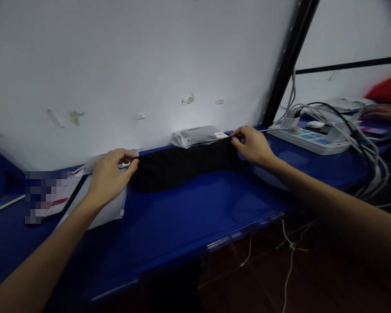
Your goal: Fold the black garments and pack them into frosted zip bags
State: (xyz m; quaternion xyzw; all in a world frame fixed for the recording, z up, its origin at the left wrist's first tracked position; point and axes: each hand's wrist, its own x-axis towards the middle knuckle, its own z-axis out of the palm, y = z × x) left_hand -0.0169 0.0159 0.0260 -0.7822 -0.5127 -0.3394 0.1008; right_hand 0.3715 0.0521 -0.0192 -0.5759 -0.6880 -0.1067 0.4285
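Note:
A long piece of black cloth [182, 167] is stretched sideways above the blue table [189, 213]. Its left end is pinched between thumb and fingers of my left hand [112, 176]. The upper right corner is gripped by my right hand [252, 145]. Behind the cloth, near the wall, lies a frosted plastic bag [198, 135] with a small white label. Another frosted zip bag [112, 208] lies flat under and beside my left hand.
A white power strip [319, 141] with many tangled cables [378, 161] stands at the right. Farther right are a person's hand [386, 114] and red sleeve [389, 89]. A partly pixelated printed item [57, 200] lies at the left. A white wall [117, 65] rises behind.

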